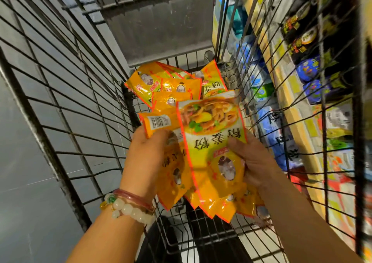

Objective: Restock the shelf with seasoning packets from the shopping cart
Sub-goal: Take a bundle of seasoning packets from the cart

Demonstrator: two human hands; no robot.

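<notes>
Both hands, left (150,154) and right (254,158), grip seasoning packets (211,152) inside the shopping cart (66,93), gathering a bundle; next, lifting toward the shelf (314,93) beside the cart.

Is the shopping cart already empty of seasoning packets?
No, several yellow seasoning packets lie on the shopping cart floor beyond both hands.

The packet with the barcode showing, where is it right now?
In the head view the barcode packet sits left of centre inside the cart, gripped by the left hand, beside the packets in the right hand.
</notes>
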